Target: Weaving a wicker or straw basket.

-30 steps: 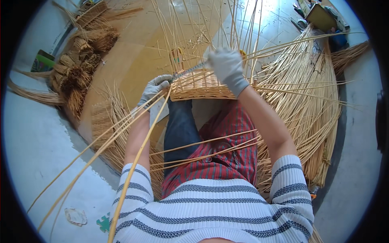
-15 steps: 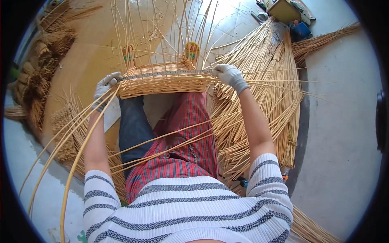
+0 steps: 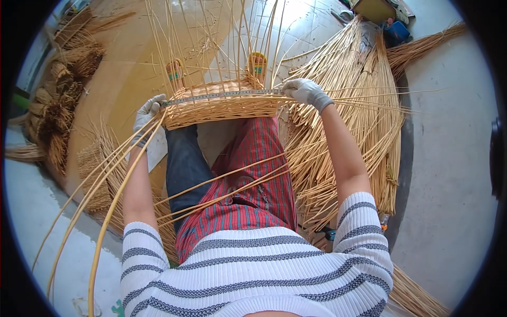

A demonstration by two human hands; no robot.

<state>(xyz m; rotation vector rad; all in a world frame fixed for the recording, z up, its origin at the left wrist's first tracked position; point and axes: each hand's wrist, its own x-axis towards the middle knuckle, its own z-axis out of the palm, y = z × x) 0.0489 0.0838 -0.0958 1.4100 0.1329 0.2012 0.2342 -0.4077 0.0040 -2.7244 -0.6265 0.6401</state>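
Observation:
A partly woven wicker basket rests across my knees, its pale rods standing up at the far side and others trailing out from both ends. Along its upper near edge a thin measuring tape is pulled straight. My left hand, in a pale glove, pinches the tape's end at the basket's left corner. At the right corner my gloved right hand grips the other part of the tape, fingers curled. Several long rods run from the left corner down past my left forearm.
A large fan of loose wicker rods lies on the floor to the right. Darker bundles are stacked at the far left. A blue container stands at the back right. My sandalled feet show beyond the basket.
The whole scene has shifted slightly rightward in view. My right hand has turned a little and its fingers now lie flatter at the tape. The tape stays stretched along the basket.

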